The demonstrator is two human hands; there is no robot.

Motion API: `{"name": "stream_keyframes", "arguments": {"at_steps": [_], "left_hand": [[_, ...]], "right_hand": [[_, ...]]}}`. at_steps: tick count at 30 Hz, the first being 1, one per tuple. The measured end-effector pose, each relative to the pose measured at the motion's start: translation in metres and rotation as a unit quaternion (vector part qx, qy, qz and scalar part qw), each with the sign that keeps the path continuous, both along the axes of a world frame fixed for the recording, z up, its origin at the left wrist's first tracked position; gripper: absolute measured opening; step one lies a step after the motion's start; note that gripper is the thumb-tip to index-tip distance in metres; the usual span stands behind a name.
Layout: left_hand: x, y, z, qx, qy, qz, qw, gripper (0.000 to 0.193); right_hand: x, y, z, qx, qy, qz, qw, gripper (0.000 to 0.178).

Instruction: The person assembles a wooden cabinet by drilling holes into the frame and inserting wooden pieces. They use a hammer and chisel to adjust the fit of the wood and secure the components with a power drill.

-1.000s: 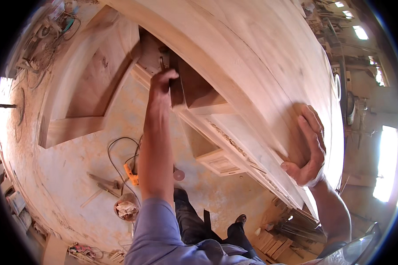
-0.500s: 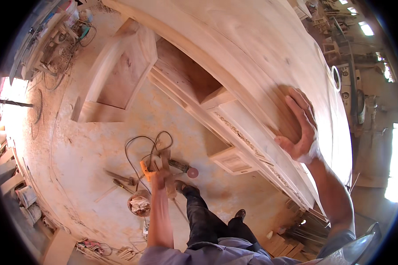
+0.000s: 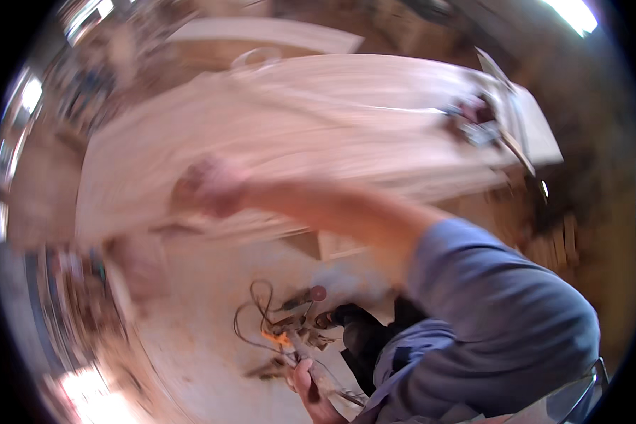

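Note:
My right hand [image 3: 215, 187] reaches across to the left over a broad pale wooden panel [image 3: 374, 85]. It is smeared by motion, so neither its fingers nor any contact with the wood can be made out. Low in the picture, my left hand [image 3: 302, 376] has its fingers curled beside a pale strip. What it grips, if anything, is not clear. Just beyond it on the floor are an orange tool part [image 3: 279, 338] with a looping dark cable and a tool with a round reddish disc [image 3: 319, 293].
A blurred red-and-silver power tool [image 3: 477, 124] sits toward the panel's right end, with a thin white hose [image 3: 360, 106] trailing left. Another pale board [image 3: 268, 32] lies behind. A blurred wooden frame [image 3: 131, 275] stands at the left. My legs [image 3: 364, 339] are close to the floor tools.
My view has swung right, bringing the power tool on the panel into sight. My right hand has left its flat spot on the wood and now stretches across to the left.

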State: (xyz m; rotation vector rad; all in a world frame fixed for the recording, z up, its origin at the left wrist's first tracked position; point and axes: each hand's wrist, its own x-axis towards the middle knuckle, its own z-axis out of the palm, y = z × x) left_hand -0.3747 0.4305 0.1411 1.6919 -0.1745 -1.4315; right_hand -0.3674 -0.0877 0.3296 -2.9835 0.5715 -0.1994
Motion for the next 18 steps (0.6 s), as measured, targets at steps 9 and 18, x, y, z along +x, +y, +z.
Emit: {"name": "stream_keyframes", "arguments": {"at_steps": [9, 18], "left_hand": [[-0.128, 0.008, 0.061, -0.003, -0.125, -0.068, 0.99, 0.041], [-0.317, -0.08, 0.031, -0.045, 0.061, -0.384, 0.92, 0.051]], "right_hand": [[-0.308, 0.266, -0.119, 0.413, -0.367, -0.206, 0.807, 0.054], [-0.574, 0.384, -0.234, 0.937, -0.274, -0.169, 0.139, 0.02]]}}
